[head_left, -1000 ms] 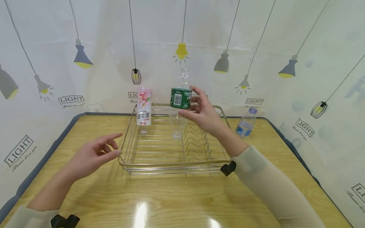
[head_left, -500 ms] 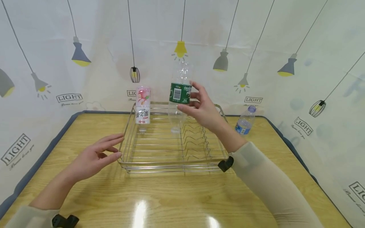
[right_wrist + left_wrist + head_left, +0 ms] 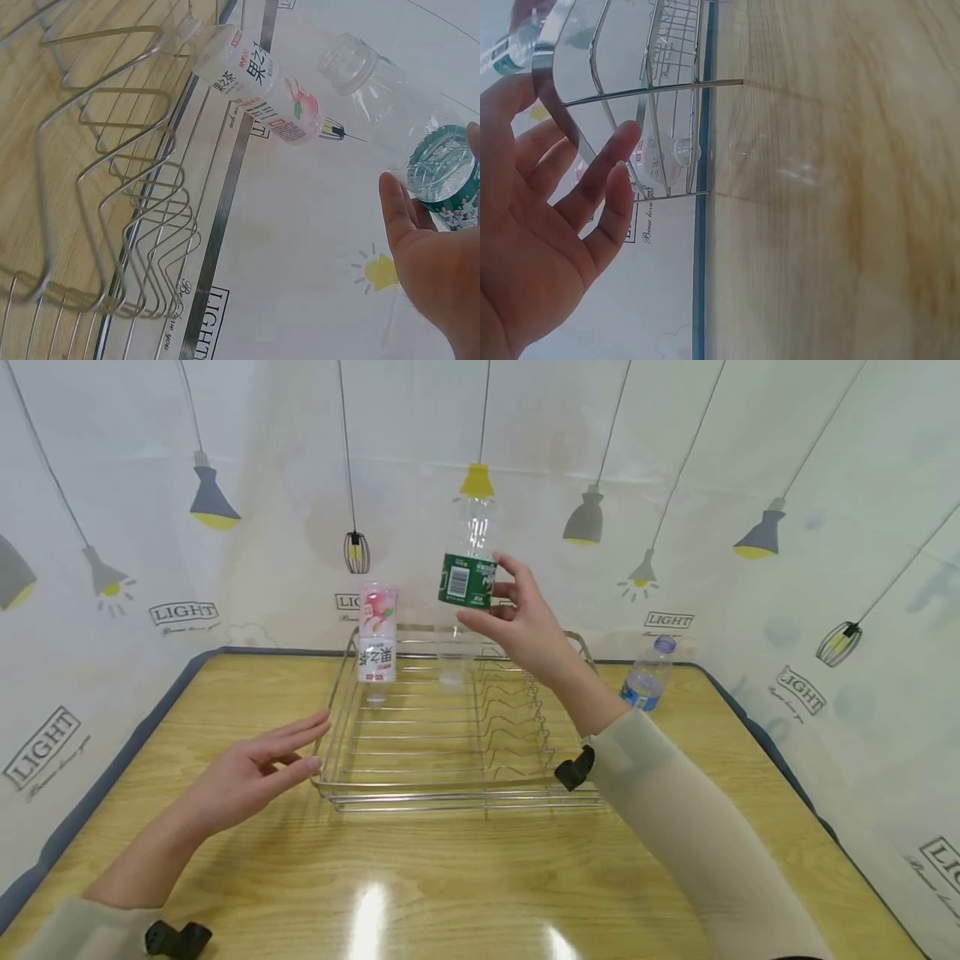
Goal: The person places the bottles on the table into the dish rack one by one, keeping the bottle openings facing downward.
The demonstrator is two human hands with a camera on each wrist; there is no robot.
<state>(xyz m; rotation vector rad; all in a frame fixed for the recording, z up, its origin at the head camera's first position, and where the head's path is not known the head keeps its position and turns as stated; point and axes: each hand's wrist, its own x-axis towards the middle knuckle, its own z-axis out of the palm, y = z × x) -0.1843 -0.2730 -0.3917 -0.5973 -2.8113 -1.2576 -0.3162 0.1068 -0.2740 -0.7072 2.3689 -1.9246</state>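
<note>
My right hand (image 3: pixel 528 622) grips a clear plastic bottle (image 3: pixel 476 522) round its green label. The bottle is upside down and slightly tilted, its mouth pointing down above the rack in the head view. In the right wrist view the bottle neck (image 3: pixel 349 64) hangs free of the wires. My left hand (image 3: pixel 251 777) is at the left side of the wire dish rack (image 3: pixel 450 792), its fingers extended and their tips at the rim. A pink-labelled drink bottle (image 3: pixel 377 631) stands upside down in the rack's back left part, mouth down among the wires.
Zigzag wire dividers (image 3: pixel 97 187) run along the rack's right half. A small clear bottle with a blue label (image 3: pixel 647 677) stands upright on the wooden table (image 3: pixel 450 877), right of the rack. A lamp-patterned cloth (image 3: pixel 270 485) hangs behind.
My right hand has raised the green-labelled bottle and shifted it slightly left, with a little more tilt. My left hand has moved slightly to the rack's left rim, its fingers straighter.
</note>
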